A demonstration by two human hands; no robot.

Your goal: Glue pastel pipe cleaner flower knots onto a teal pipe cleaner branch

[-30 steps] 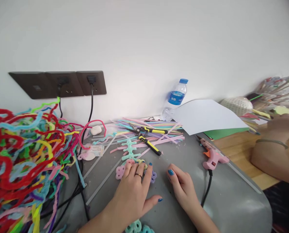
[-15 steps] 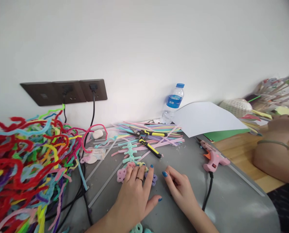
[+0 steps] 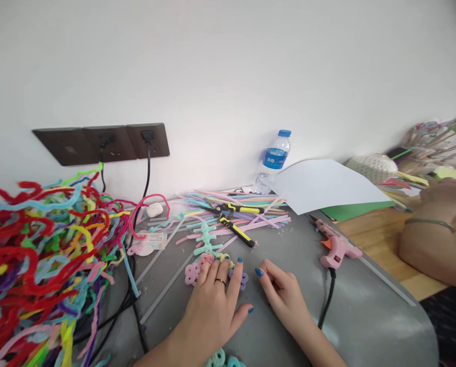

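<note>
My left hand (image 3: 212,300) lies palm down with its fingers stretched over a group of small pastel flower shapes. A pink flower (image 3: 192,274) and a purple flower (image 3: 244,280) stick out on either side of it; coral and yellow ones are partly covered by the fingertips. Just beyond them is a mint-green branching piece (image 3: 205,238). My right hand (image 3: 285,293) rests on the grey table (image 3: 369,316) with its fingers curled in, and nothing shows in it. By my left wrist, teal ring-shaped pieces (image 3: 217,358) are cut off by the bottom edge.
Pliers with black-and-yellow handles (image 3: 237,232) lie on pastel pipe cleaners (image 3: 274,220). A tangled, colourful pipe-cleaner heap (image 3: 40,255) fills the left. Black cables (image 3: 132,285) run beside it. At right are a pink glue gun (image 3: 338,250), white paper (image 3: 323,186) and another person's arm (image 3: 427,244). A bottle (image 3: 276,158) leans behind.
</note>
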